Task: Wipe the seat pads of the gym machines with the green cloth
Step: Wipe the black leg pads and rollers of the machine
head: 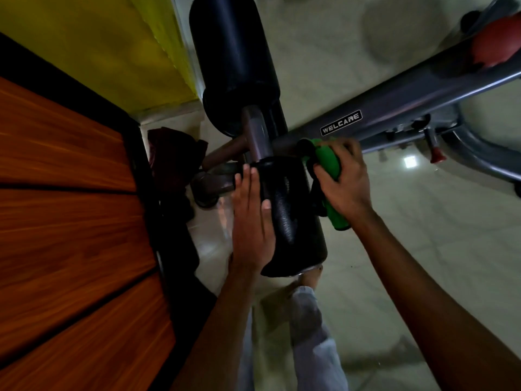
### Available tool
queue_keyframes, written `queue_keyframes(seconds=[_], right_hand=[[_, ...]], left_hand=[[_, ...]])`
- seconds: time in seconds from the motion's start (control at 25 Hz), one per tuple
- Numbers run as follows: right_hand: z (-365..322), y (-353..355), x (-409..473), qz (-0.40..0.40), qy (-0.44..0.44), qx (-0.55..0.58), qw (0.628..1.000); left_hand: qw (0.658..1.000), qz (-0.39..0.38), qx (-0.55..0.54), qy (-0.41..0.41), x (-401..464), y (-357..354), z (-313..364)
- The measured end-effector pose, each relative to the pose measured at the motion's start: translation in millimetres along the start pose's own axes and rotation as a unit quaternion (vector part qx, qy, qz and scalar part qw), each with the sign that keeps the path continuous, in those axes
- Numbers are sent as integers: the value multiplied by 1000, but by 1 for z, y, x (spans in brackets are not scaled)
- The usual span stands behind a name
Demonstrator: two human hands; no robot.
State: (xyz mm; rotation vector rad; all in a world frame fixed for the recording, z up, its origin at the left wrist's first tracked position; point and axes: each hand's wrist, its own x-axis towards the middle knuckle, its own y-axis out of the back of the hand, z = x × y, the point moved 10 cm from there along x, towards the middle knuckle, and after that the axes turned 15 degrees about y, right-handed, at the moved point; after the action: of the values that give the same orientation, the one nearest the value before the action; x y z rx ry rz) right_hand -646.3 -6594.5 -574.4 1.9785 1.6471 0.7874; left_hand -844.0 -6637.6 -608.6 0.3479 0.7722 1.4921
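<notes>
left hand [251, 221] lies flat, fingers straight, against the left side of the near roller pad [290, 215], steadying it. right hand [345, 179] has its fingers curled round the bunched green cloth [328, 162], pressing it on the right side of the same pad, up near the end where the pad meets the brown axle [255, 131]. a tail of cloth hangs out below the wrist.

judgement: the step in hand is wiping this roller, right flank.

how to do it well:
- cloth is wadded, so contact patch looks small. spread it flatter under the palm to cover more per pass.
- stroke along the pad's length, axle end to free end, then shift round the circumference. overlap the passes.
- roller probably spins on the axle; keep the left hand braced, or use it to index the pad round between strokes.
- underside is hidden from here, cannot tell if it's done. rotate the pad to check.
- tuck the loose tail so it doesn't snag on the grey frame [423, 88] just beside the right hand.

far roller pad [234, 52] sits beyond the axle, neither hand on it; likely next.
</notes>
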Motion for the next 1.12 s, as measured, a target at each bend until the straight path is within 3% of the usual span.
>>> queue_keyframes(seconds=[0.2,0.4,0.6,0.96,1.12], right_hand=[[-49,-32,-4,-68,91,-74,991],[-60,-37,-40,-102,106,-170,974],[-58,-21,-135,-110,98,-128,981],[-49,-53,32,-71,68,-62,993],[-28,-11,47,51,15,37,998]], left_hand=[[995,40,-73,58,3,23,-22],[998,24,-57,18,-1,4,8],[998,24,-56,17,0,5,8],[996,0,-91,14,3,7,-18],[996,13,-72,56,2,23,-32]])
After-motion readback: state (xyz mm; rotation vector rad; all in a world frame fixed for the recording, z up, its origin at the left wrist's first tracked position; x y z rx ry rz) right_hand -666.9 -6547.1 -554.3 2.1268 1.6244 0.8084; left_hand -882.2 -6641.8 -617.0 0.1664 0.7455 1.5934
